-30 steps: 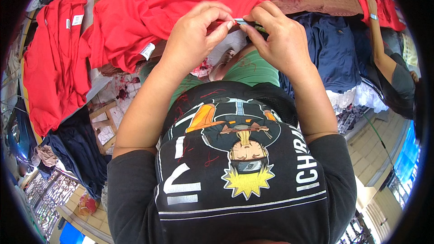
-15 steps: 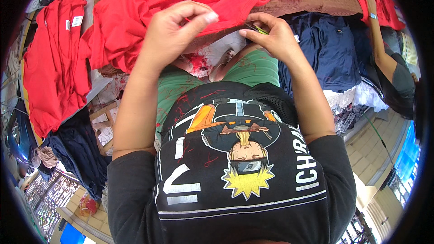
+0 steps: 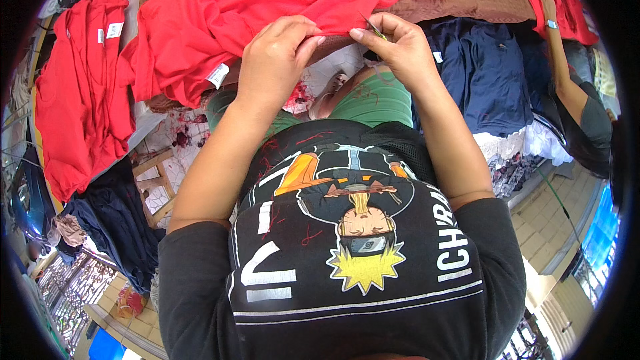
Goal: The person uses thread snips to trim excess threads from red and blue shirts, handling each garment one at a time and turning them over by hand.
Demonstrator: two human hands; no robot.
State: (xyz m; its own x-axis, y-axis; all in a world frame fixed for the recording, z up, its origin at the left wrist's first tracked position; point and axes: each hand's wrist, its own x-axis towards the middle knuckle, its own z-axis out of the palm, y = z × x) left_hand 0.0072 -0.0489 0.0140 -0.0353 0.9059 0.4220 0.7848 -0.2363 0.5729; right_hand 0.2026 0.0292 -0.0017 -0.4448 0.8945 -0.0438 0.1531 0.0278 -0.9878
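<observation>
A red garment (image 3: 240, 13) lies spread in front of me, with a white label (image 3: 217, 75) on its lower left part. My left hand (image 3: 279, 50) is closed, pinching the garment's near edge between thumb and fingers. My right hand (image 3: 402, 53) is wrapped round small thread snips (image 3: 378, 32) with dark pointed blades and a bit of yellow-green. Its thumb tip meets the same red edge, so the hem is stretched between both hands. Part of the snips is hidden in the palm. Red thread scraps lie on my black shirt (image 3: 360, 193) and green shorts (image 3: 373, 100).
A brown cloth-covered surface (image 3: 467, 0) bears the garment. Another red garment (image 3: 83, 93) lies at left, above dark blue cloth (image 3: 113, 220). Navy garments (image 3: 477, 73) lie at right. Beyond them, another person's arm (image 3: 560, 60) reaches to red cloth (image 3: 567, 7).
My left hand has come down and right onto the red edge. The right hand has turned, its blades now pointing up and away. The white label has come into sight.
</observation>
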